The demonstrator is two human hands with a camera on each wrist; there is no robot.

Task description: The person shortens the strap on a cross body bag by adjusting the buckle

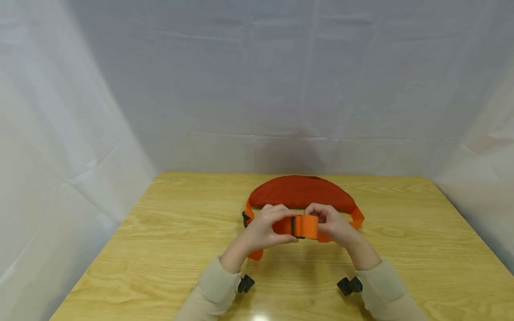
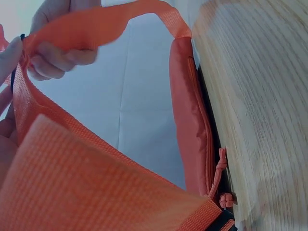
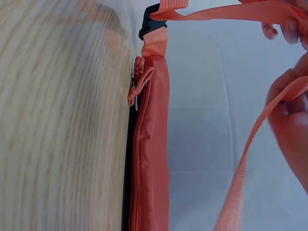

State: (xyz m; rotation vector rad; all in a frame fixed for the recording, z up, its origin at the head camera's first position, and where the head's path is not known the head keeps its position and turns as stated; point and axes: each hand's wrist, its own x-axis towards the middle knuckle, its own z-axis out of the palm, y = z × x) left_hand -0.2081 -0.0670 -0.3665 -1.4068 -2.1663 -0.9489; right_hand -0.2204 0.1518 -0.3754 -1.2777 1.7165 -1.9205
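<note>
orange strap (image 2: 86,178) up close, left hand (image 1: 266,226) pinching its black slider (image 1: 293,227), right hand (image 1: 334,226) gripping the strap alongside

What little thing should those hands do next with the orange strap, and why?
Perhaps the right hand should gently draw the orange strap through the black slider, since the left hand holds that slider and the right grips the strap near it.

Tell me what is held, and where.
The red crescent-shaped fabric bag, by its orange webbing strap: left hand at the narrow black slider, right hand just beside it.
</note>
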